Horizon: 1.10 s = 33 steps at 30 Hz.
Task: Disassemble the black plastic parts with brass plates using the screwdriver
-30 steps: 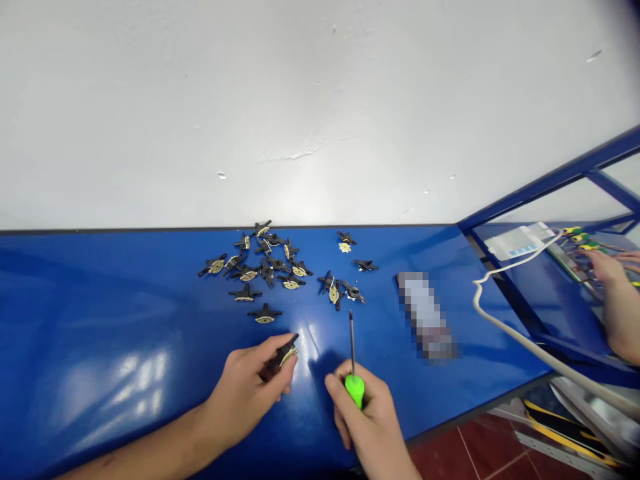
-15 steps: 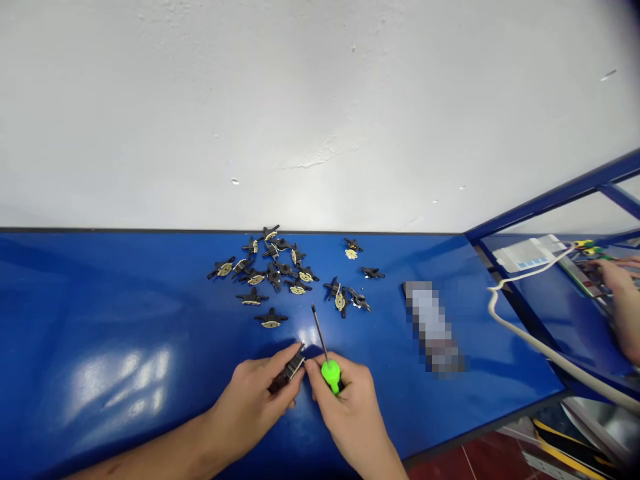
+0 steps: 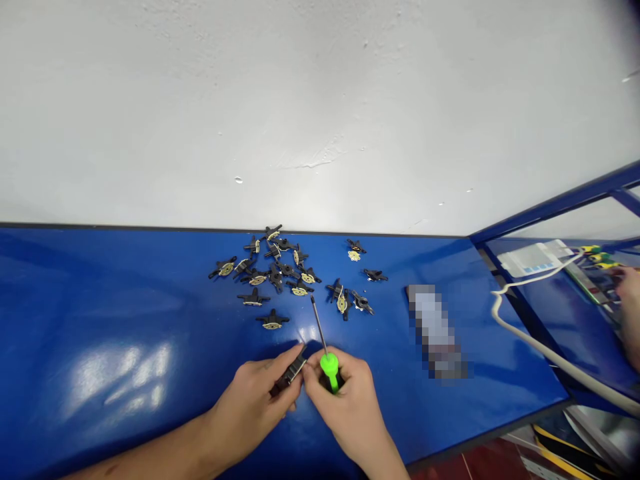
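My left hand (image 3: 265,389) is closed around a black plastic part (image 3: 291,373) with a pale strip along its edge. Close beside it, my right hand (image 3: 345,393) grips a screwdriver (image 3: 329,365) with a bright green handle, its dark shaft pointing up and away. The right thumb and forefinger meet at the edge of the black part; whether they pinch something small there, I cannot tell. Beyond the hands lies a loose cluster of similar black parts (image 3: 273,319), several with pale round plates. A smaller group of black parts (image 3: 343,301) sits to its right.
All this rests on a blue table (image 3: 125,320) against a white wall (image 3: 300,100). A blurred-out oblong object (image 3: 435,333) lies at right. Past a blue frame (image 3: 550,207), a pale cable (image 3: 540,347), a clear plastic box (image 3: 535,259) and another person's hand (image 3: 629,300) appear.
The view has shifted slightly. My hands stay together at the black part, with the screwdriver leaning a little differently. The other person's hand has moved farther toward the right edge.
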Tool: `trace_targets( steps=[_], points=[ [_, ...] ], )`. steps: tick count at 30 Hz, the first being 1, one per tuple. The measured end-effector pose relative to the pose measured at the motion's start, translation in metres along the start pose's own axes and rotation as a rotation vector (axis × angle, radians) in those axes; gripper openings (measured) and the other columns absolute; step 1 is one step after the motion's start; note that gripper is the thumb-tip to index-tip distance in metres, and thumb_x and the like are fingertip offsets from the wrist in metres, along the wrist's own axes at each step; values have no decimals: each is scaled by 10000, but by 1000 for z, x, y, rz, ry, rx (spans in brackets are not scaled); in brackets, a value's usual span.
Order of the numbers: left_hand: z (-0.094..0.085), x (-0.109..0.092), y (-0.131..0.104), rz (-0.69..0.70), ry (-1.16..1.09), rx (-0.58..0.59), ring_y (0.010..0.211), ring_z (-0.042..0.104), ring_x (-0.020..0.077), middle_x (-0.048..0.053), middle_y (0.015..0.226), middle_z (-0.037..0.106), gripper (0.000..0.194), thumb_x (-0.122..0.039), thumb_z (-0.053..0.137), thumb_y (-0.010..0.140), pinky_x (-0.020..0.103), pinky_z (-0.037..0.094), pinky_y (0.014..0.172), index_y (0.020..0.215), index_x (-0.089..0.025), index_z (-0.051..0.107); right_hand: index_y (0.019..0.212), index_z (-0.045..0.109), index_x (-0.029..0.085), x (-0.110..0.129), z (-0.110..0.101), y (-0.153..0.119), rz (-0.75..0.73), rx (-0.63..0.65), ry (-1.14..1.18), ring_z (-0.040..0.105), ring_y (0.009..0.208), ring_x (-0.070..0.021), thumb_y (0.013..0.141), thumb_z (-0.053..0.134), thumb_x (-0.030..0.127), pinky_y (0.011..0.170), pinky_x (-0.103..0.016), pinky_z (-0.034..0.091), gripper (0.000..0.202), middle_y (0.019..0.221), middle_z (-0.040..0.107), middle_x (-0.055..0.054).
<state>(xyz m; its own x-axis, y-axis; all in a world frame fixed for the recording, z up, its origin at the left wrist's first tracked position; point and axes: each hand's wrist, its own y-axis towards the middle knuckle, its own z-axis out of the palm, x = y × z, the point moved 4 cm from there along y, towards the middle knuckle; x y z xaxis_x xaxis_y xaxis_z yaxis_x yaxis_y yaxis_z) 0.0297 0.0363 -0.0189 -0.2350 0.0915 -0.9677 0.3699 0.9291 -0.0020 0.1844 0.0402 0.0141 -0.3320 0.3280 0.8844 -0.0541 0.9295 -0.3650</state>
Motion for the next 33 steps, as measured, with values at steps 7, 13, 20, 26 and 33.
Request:
trace_targets(
  steps=[7,13,20,26,33],
  points=[
    [2,3,0,-176,-113,13,499,701,136,-21,644,726,371,-259,576,951,188,587,506,1307,-240,677,738,587,190,-2,-3,-2,-46,-36,-98,454,557,-96,843,625,246,533,-200,393,125,611,533,58],
    [0,0,0,-287,-149,-43,476,678,135,-70,605,680,304,-362,618,962,180,547,465,1241,-266,544,754,618,195,-2,-18,-5,-153,-196,-314,462,535,-96,909,607,307,541,-208,395,192,597,529,59],
    [-6,-9,3,-241,-82,-103,434,622,113,-76,563,665,120,-342,637,947,167,506,433,1002,-259,569,836,646,213,-9,-23,-4,-187,-226,-490,565,570,-127,948,596,313,591,-239,413,159,667,640,28],
    [-10,-9,3,-193,-72,-108,490,682,125,-30,698,768,149,-305,687,920,169,569,474,1064,-272,703,896,669,217,-13,-18,2,-150,-167,-503,623,594,-148,956,575,270,611,-247,426,123,706,685,6],
    [-15,-9,5,-175,-186,-177,660,795,195,20,1009,839,226,-241,742,852,228,659,601,1067,-309,756,877,664,223,-12,-16,4,-153,-184,-556,620,552,-145,955,575,258,580,-242,410,123,693,697,5]
  ],
)
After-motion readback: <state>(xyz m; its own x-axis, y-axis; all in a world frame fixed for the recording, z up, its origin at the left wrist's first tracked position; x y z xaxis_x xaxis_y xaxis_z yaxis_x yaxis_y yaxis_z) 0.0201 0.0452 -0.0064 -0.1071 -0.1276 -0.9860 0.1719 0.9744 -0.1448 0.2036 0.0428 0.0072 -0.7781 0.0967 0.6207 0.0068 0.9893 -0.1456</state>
